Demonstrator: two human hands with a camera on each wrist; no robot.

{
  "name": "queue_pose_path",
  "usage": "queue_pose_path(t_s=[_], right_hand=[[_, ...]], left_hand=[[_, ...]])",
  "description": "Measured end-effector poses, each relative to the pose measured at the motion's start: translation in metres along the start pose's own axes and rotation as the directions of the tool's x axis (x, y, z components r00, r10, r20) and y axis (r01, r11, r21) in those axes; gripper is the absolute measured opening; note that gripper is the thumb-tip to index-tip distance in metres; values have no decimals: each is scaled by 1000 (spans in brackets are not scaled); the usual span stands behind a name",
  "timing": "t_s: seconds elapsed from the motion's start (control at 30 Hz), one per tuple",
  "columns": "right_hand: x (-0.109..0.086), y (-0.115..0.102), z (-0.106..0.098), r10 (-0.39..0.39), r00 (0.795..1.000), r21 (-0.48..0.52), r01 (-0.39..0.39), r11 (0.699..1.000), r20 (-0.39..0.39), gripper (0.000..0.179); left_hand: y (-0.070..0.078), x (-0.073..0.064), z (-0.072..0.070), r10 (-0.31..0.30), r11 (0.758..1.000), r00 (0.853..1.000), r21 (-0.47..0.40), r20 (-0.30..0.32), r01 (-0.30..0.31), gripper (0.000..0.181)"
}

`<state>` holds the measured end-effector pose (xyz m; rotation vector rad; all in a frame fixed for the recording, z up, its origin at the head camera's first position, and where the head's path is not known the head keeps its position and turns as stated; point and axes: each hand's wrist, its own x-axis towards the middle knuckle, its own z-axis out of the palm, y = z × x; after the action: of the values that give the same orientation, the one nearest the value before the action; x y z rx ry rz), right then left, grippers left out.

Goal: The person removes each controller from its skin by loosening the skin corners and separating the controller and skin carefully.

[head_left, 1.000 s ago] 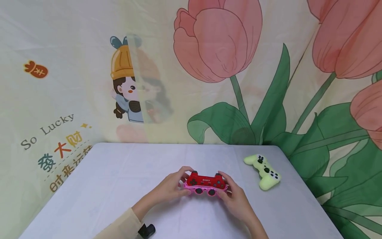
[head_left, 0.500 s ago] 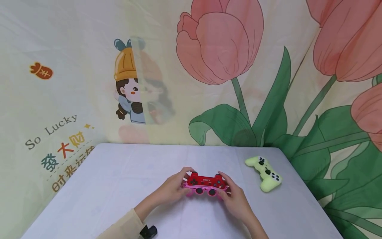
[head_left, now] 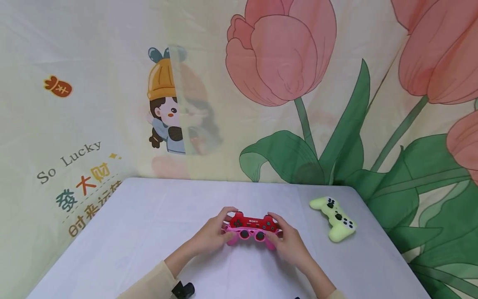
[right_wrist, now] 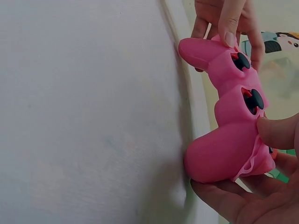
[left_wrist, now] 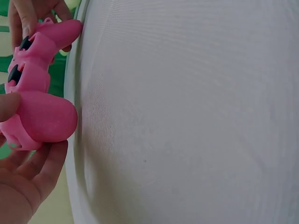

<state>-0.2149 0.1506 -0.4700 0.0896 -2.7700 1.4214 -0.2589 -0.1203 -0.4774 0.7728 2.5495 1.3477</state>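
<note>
Both hands hold a red Sony game controller [head_left: 253, 223] over the white table. A pink silicone cover [right_wrist: 224, 151] wraps its handles and lower part, while the red face with its buttons shows uncovered in the head view. Two black thumbsticks [right_wrist: 252, 99] poke through the cover's holes. My left hand [head_left: 212, 233] grips the left end, its thumb [left_wrist: 8, 105] on the pink cover and fingers behind. At the other end my right hand [head_left: 290, 244] grips likewise, the thumb [right_wrist: 275, 132] pressing near the cover's edge and fingers underneath.
A pale green covered controller [head_left: 335, 219] lies on the white table [head_left: 160, 216] toward the back right. Behind the table hangs a printed cloth [head_left: 209, 174] with tulips and a cartoon figure. A black device [head_left: 184, 290] sits at the left wrist.
The pink cover's right handle shows more plainly below the controller now. Both hands and the controller have shifted slightly left in the head view, while the background has shifted right.
</note>
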Motion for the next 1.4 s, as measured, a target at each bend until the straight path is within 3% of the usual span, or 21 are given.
queue_pose_path(t_s=[0.2,0.5,0.7,0.87,1.07,1.4], right_hand=[[7,-2,0,-33,999,-16,33,999,33,71],[13,-2,-1,-56,995,-30,58,998,82,64],[14,-3,-4,-144,990,-107,143,984,3,60],[13,-9,-9,-291,954,-191,274,943,-70,43],[16,-17,-11,-382,924,-238,378,895,31,31],[23,-26,-5,-357,930,-262,366,893,83,17]], left_hand=[[1,-2,-4,-2,1000,1000,3,-8,2,72],[-8,1,-5,4,997,1000,74,-10,-3,70],[-8,4,-5,21,989,1000,149,-6,-20,72],[-3,5,-7,24,978,1000,207,8,-25,74],[-2,7,-11,31,976,999,214,16,-34,73],[-4,6,-11,42,975,999,216,23,-46,72]])
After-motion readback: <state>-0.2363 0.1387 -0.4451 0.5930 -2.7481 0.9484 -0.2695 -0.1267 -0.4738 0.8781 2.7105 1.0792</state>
